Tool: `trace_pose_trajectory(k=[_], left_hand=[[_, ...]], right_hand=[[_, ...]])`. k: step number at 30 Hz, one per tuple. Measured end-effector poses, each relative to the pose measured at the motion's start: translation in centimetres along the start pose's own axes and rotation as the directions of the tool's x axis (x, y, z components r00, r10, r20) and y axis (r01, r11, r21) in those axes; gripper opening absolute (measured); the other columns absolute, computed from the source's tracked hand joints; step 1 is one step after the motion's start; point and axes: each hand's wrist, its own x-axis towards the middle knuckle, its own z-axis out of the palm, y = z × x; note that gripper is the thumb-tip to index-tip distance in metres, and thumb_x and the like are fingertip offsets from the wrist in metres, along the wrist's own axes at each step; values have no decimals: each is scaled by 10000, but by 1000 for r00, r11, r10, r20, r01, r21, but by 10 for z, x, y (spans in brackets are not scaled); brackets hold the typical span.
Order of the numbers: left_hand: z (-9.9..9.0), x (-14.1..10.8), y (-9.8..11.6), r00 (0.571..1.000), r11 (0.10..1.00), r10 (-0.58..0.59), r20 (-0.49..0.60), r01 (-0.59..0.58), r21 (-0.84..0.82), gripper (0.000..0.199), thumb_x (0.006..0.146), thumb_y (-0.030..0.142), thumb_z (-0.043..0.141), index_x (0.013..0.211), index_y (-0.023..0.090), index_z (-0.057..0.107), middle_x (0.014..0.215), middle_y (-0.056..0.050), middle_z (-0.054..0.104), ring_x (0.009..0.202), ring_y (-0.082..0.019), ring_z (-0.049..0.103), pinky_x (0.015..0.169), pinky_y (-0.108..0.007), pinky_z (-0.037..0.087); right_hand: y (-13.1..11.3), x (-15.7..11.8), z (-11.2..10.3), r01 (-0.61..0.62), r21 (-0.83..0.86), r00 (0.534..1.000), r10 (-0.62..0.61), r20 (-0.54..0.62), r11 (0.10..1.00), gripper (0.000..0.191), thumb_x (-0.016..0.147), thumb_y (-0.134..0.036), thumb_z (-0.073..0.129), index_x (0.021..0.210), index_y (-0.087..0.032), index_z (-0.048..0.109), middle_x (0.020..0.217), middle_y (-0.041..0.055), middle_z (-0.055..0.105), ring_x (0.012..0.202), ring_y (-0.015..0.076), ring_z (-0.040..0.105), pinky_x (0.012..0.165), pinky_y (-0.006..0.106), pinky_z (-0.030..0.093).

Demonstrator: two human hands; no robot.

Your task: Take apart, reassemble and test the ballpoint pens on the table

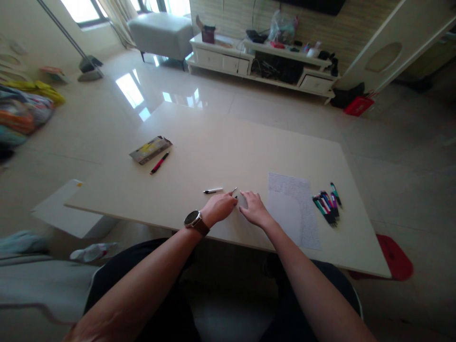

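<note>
My left hand (220, 207), with a watch on its wrist, is closed over the middle of the table. A thin pen part (234, 190) pokes out past its fingers, and a small dark end shows by the thumb; most of what it grips is hidden. Just to the right, my right hand (253, 209) has its fingers apart and holds nothing that I can see, its fingertips close to the left hand. Beyond the left hand lies a white pen barrel with a black end (213, 191). A sheet of paper covered partly in handwriting (290, 209) lies beside my right hand.
Several coloured pens (327, 204) lie bunched at the table's right. Toward the left are a worn grey and yellow box (150, 149) and a red and black pen (159, 163). A red stool (395, 259) shows beneath the right corner of the cream table (228, 142).
</note>
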Motion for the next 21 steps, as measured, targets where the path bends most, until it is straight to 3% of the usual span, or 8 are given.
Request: trace_pose_trajectory(k=[9,16,21], left_hand=[[-2,0,5,1000,1000,-4,-26,4,11,239,916,179,489,894,166,726,1019,-117,668,776,-181,654,711,-293,500],[-7,-2,15,998,1000,14,59,-14,-7,293,949,197,440,882,149,721,885,-121,726,804,-213,688,744,-305,514],[-4,-4,26,994,1000,14,105,-15,7,303,948,199,426,952,150,724,938,-139,737,841,-229,700,766,-322,525]], right_hand=[[-2,-4,-4,2,-16,998,-1,69,1000,605,860,-265,585,1444,-156,469,1409,127,517,1303,271,403,1100,409,338],[-2,1,-3,-5,27,999,6,-44,1000,433,873,-171,533,1300,-106,574,1272,125,600,1199,256,465,1099,382,345],[0,1,-3,1,60,997,4,-83,998,322,859,-153,559,1172,-120,626,1191,116,626,1149,253,491,1065,388,375]])
